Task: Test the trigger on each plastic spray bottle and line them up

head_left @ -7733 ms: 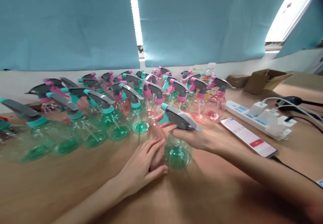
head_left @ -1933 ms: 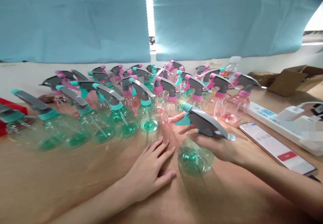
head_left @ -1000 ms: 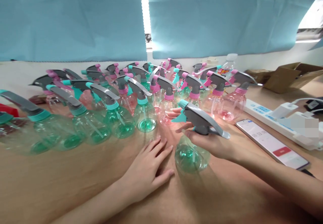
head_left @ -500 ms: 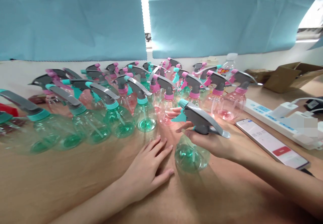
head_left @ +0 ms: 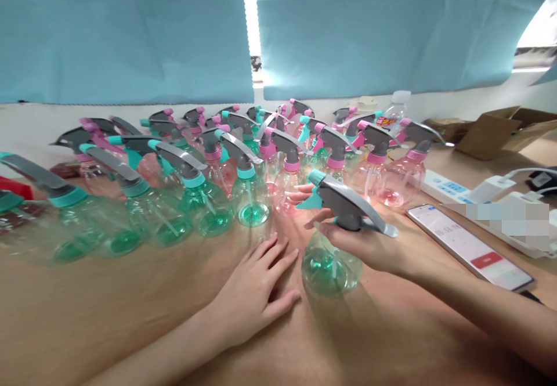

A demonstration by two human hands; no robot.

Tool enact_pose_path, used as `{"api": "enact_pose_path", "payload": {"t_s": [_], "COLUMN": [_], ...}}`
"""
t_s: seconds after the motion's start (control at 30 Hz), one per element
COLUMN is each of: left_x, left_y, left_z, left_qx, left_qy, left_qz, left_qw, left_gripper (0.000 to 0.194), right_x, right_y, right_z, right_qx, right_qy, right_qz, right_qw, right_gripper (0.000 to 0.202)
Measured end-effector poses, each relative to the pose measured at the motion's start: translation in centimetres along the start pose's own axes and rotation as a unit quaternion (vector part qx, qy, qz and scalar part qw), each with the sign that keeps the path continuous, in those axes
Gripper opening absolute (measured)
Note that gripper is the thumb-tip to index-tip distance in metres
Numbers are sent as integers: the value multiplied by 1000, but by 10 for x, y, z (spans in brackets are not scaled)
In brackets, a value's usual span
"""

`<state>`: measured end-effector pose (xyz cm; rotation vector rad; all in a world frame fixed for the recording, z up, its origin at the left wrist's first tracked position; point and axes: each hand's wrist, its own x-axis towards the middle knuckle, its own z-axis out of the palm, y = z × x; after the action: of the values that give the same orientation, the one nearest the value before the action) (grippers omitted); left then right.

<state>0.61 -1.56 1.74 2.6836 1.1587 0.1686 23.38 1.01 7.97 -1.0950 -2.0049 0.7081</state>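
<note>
My right hand [head_left: 361, 246] is around the neck of a green spray bottle [head_left: 328, 267], which stands upright with its teal nozzle pointing left. Flat on the wooden table [head_left: 174, 328] lies my left hand [head_left: 256, 287], fingers spread and holding nothing, just left of that bottle. A row of green spray bottles, the nearest one [head_left: 251, 203] beyond my left fingertips, runs off to the left. Behind the held bottle are several pink spray bottles, among them one [head_left: 394, 183] at the right end of the group.
A phone [head_left: 470, 246] lies to the right beside a white power strip [head_left: 448, 187] with plugged-in chargers. Farther back are an open cardboard box [head_left: 489, 133] and a clear bottle with a white cap [head_left: 400, 97]. Blue cloth [head_left: 130, 38] hangs behind the table.
</note>
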Motion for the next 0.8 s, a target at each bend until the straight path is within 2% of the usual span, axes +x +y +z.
{"api": "enact_pose_path", "payload": {"t_s": [0.13,0.33,0.53,0.67,0.8], "left_x": [0,-2,-2,-2,-2], "left_y": [0,-1,-3,-3,-3], "left_z": [1,2,2,4,4], "left_qx": [5,0,-5,-7,-3], "left_qy": [2,9,16,19,16], "left_qz": [1,4,8,10,7], "left_qw": [1000,1000,1000,1000,1000], "left_gripper": [60,59,59,59,59], "right_x": [-2,1,0,-1,0], "right_y": [0,-6,-1,1,-9], "right_z": [0,-3,0,3,0], "right_qx": [-25,-52,-55,12,48], "right_qy": [23,15,29,22,9], "right_qz": [6,-1,18,34,3], "right_qw": [999,999,998,999,999], "right_gripper": [46,45,42,37,25]}}
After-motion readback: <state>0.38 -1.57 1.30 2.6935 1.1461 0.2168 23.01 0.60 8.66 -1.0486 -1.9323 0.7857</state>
